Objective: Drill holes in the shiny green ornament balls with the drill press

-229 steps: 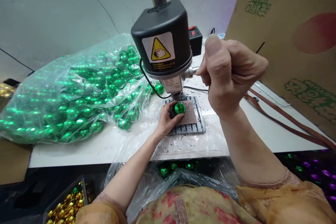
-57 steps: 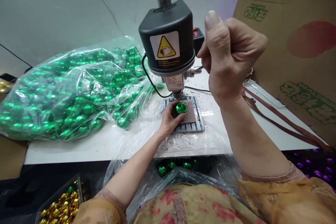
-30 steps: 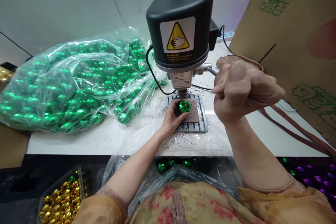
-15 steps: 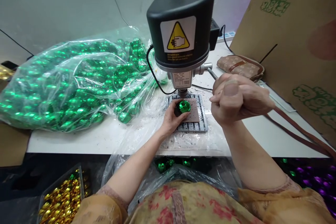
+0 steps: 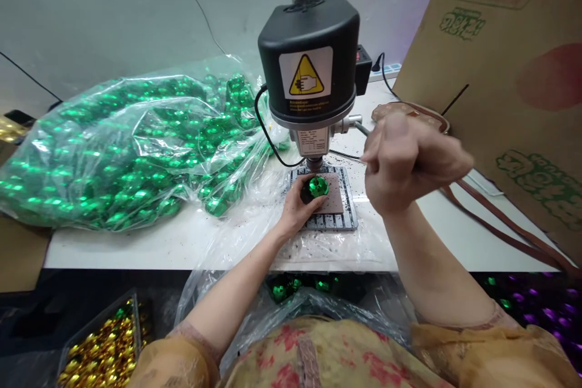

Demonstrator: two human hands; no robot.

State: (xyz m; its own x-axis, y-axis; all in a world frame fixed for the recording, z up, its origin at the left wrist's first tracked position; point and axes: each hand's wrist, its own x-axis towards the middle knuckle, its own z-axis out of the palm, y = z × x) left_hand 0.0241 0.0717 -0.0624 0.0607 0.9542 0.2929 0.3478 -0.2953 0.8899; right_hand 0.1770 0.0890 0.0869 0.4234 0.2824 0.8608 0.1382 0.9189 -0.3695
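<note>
Hands: left hand [image 5: 297, 206] curled round green ball [image 5: 318, 187], fingers partly open; ball on pad [image 5: 335, 197] under drill press [image 5: 309, 63], presumably steadied for the bit. Right hand [image 5: 402, 167] closed, blurred, around the feed lever [image 5: 362, 128], likely controlling depth.

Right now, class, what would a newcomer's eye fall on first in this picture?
Probably the black machine head, upper centre, with its yellow warning sign. Next, the clear bag of shiny green balls on the left of the table and, just below the black machine head, the single green ball in the left hand.
</note>
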